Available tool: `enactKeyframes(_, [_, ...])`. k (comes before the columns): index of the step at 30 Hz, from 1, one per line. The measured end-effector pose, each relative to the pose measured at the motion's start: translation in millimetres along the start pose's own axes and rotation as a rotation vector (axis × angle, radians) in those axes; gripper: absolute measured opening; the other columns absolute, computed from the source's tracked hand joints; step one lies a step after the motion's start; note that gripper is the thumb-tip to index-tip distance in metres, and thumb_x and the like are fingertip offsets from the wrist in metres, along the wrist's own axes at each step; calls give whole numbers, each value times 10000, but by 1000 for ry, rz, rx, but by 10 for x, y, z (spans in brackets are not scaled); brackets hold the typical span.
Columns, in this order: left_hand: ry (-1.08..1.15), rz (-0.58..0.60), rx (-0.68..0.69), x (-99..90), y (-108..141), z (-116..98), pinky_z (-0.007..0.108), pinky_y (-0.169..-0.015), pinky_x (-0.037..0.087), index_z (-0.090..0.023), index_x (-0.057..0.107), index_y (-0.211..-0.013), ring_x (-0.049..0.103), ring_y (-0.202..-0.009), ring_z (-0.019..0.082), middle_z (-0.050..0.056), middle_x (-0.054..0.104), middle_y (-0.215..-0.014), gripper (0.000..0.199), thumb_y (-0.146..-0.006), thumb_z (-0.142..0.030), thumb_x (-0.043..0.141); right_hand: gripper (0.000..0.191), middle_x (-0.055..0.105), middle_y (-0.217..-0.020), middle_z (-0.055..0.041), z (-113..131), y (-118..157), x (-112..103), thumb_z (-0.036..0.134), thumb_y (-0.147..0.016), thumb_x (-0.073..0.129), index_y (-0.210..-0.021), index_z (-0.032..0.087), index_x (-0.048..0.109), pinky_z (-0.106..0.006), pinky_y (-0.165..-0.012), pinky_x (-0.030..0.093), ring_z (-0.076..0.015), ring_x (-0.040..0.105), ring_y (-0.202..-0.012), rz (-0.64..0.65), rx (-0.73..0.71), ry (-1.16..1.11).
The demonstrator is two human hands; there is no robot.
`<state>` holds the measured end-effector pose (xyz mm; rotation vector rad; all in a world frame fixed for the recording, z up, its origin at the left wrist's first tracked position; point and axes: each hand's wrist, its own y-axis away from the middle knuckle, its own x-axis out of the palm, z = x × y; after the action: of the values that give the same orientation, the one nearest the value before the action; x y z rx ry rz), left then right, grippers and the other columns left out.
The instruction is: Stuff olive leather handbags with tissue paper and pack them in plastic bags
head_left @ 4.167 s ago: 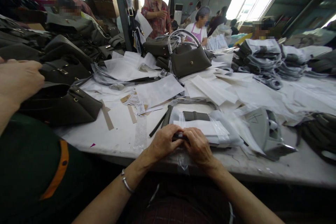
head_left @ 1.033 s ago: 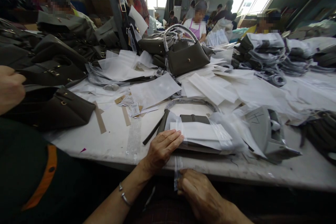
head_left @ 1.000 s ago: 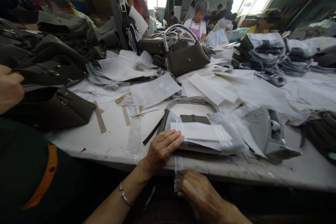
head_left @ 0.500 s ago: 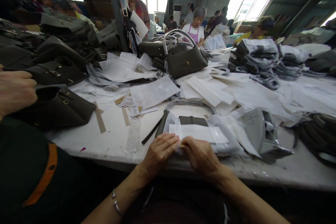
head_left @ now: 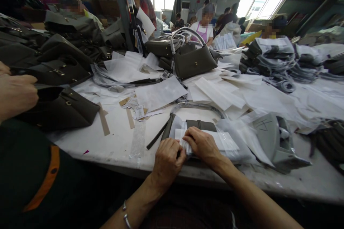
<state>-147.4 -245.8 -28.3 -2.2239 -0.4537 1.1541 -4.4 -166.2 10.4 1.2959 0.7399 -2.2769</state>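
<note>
A dark olive-grey bag (head_left: 201,125) lies flat near the front edge of the worktable (head_left: 120,141), its arched handle (head_left: 197,104) sheathed in clear film and pointing away. White paper (head_left: 221,139) covers much of its upper face, glossy clear tape (head_left: 228,139) crossing the paper's right part. A narrow dark strap (head_left: 156,139) slants out at the left.

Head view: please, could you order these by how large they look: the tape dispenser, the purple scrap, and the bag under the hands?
1. Bag, even partly covered
2. Tape dispenser
3. Purple scrap, by far the smallest
</note>
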Motion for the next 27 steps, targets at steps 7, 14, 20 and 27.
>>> enactKeyframes(7, [-196,25,31,6,-79,-2,339,-628,472,-201,491,-709,544,-653,193,24,546,-667,186,-878,-122,488,76,631,-839,-10,28,-25,53,183,-912,566,-840,205,575,-257,-630,348,-149,592,-711,92,86,100])
enactKeyframes(14, [-145,33,336,-102,38,-100,393,-1047,426,-144,596,-1144,629,-1067,188,77,694,-1081,271,-951,-74,418,102,618,-829,4,43,-67,28,187,-888,585,-795,210,619,-253,-613,338,-133,574,-700,95,152,30])
enactKeyframes(20, [-263,136,330,-126,155,-55,462,-1038,418,-161,561,-1272,607,-1151,249,102,671,-1210,317,-973,-216,468,104,646,-779,3,-16,-158,33,219,-812,663,-709,211,670,-256,-652,388,-145,600,-733,91,224,-95])
enactKeyframes(27, [-310,111,283,-85,186,-65,479,-1009,427,-168,546,-1281,610,-1149,265,111,666,-1212,346,-947,-130,465,104,660,-795,-25,66,-101,-122,221,-845,639,-753,197,678,-284,-730,454,-158,603,-740,-169,128,-176])
